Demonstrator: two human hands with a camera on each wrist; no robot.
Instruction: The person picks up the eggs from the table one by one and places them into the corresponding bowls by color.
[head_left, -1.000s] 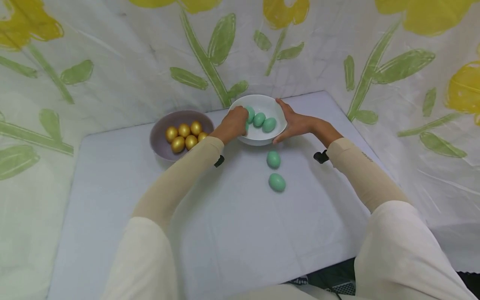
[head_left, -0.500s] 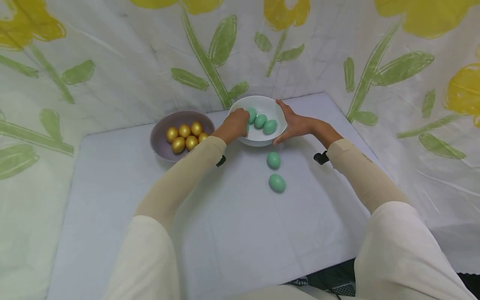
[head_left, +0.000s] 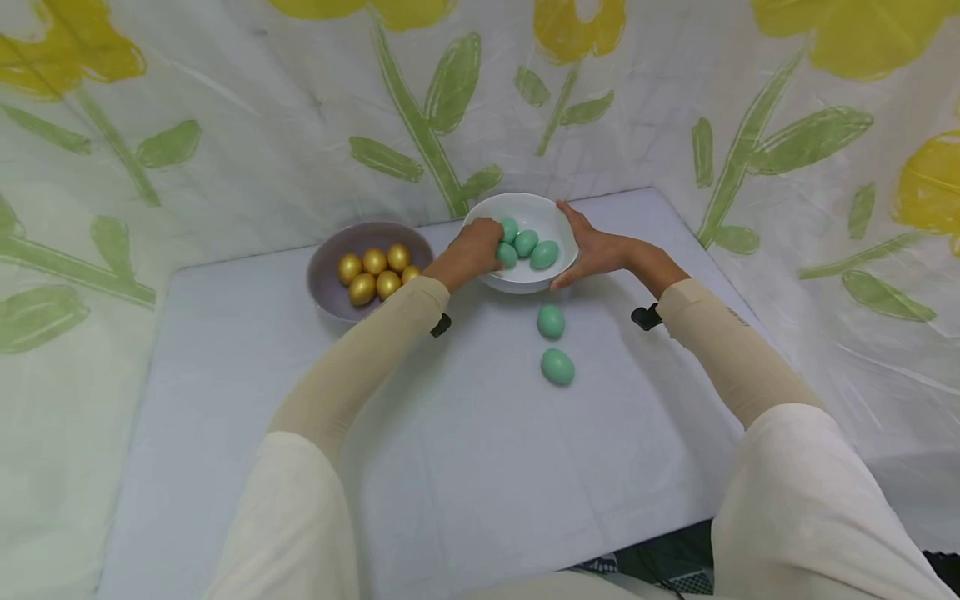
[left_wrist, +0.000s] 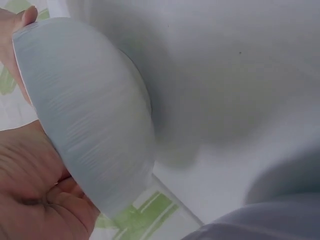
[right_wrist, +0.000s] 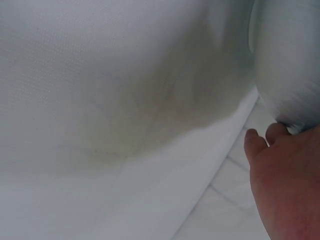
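Observation:
At the far side of the table, both hands hold a white bowl point(head_left: 525, 282) with several green eggs point(head_left: 527, 242) inside. The left hand point(head_left: 476, 244) grips the bowl's left rim; its fingers are curled, and their tips are partly hidden in the head view. One green egg point(head_left: 507, 255) lies close beside this hand. Across the bowl, the right hand point(head_left: 596, 250) clasps the right side, thumb in front and fingers behind. The left wrist view shows the outer wall of the bowl point(left_wrist: 95, 105) with the left hand point(left_wrist: 45, 180) against it. Fingers of the right hand point(right_wrist: 290, 175) reach the bowl's underside.
A purple-grey bowl point(head_left: 326, 287) of several gold eggs point(head_left: 376, 261) stands left of the white bowl, partly behind the left forearm. Two green eggs, a nearer one point(head_left: 557, 367) and a farther one point(head_left: 551, 321), lie on the white-covered table point(head_left: 465, 450). A flowered curtain point(head_left: 285, 150) hangs behind.
The green egg beside the left hand shows more fully now than before. Both hands stay at the white bowl, and the whole head view has shifted slightly.

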